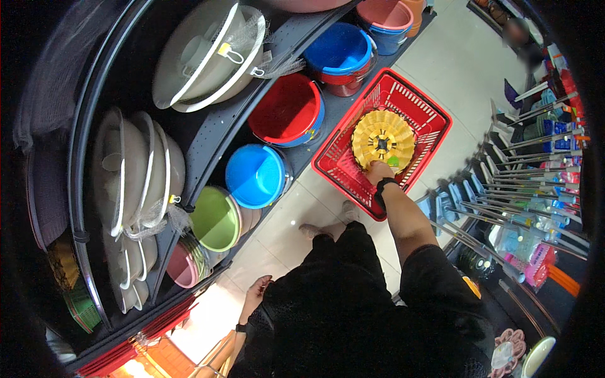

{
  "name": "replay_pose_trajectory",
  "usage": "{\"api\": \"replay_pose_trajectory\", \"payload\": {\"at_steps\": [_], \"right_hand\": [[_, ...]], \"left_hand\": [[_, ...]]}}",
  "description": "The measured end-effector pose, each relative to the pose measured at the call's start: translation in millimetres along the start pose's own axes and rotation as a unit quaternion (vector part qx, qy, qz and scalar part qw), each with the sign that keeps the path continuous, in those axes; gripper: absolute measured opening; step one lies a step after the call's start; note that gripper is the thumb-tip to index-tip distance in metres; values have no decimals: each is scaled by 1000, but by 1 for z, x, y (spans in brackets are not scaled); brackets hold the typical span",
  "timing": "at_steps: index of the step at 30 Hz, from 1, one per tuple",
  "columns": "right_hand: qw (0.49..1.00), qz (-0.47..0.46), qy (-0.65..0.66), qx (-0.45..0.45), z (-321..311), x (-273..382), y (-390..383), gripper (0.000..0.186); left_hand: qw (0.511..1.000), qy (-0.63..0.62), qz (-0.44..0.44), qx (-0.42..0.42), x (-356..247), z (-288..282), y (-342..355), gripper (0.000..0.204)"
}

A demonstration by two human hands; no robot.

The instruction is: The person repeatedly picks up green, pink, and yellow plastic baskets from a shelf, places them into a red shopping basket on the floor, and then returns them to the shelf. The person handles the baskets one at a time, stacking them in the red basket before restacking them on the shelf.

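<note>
My right hand (378,171) reaches down to the near rim of a round yellow woven basket (365,142) with a dark centre, its fingers closed on that rim. A small green spot (393,162) shows on the yellow basket beside my hand. The yellow basket is inside a red plastic shopping basket (432,135) with slotted walls, just ahead of my feet. At my left side hangs my left hand (254,293), its fingers loosely bent and partly turned away; nothing shows in it.
On my left, a dark shelf (220,120) carries white basins (135,170) and several coloured buckets, including a light blue one (255,176) and a red one (285,110). Long-handled cleaning tools (529,183) fill the right side. Light floor tiles (435,57) run between, and a blurred person (520,38) stands far right.
</note>
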State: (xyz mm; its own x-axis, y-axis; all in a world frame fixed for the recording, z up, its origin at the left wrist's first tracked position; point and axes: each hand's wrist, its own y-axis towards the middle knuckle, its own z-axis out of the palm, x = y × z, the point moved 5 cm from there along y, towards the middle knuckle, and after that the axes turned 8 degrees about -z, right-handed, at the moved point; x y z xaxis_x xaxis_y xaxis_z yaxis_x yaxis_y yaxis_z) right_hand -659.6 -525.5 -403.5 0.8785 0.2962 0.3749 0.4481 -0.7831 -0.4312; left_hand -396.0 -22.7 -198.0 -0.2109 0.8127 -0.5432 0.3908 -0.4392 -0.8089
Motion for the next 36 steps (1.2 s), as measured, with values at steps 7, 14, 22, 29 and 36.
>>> {"api": "replay_pose_trajectory", "payload": {"at_steps": [7,14,22,29,36], "right_hand": [[996,62,-53,40,34,-15,11,34],[993,5,-113,28,-6,6,-16,27],[981,-85,-67,-164,-115,35,-68,17],[929,-182,217,-239,-215,59,-115,32],[876,-156,407,-206,-257,72,-169,26]], "left_hand": [[999,23,-44,8,51,-4,-7,38],[999,36,-15,23,68,-5,9,32],[995,80,52,-18,-3,15,5,37],[995,41,94,-10,-64,36,25,38],[951,132,279,-1,-145,66,46,36]]}}
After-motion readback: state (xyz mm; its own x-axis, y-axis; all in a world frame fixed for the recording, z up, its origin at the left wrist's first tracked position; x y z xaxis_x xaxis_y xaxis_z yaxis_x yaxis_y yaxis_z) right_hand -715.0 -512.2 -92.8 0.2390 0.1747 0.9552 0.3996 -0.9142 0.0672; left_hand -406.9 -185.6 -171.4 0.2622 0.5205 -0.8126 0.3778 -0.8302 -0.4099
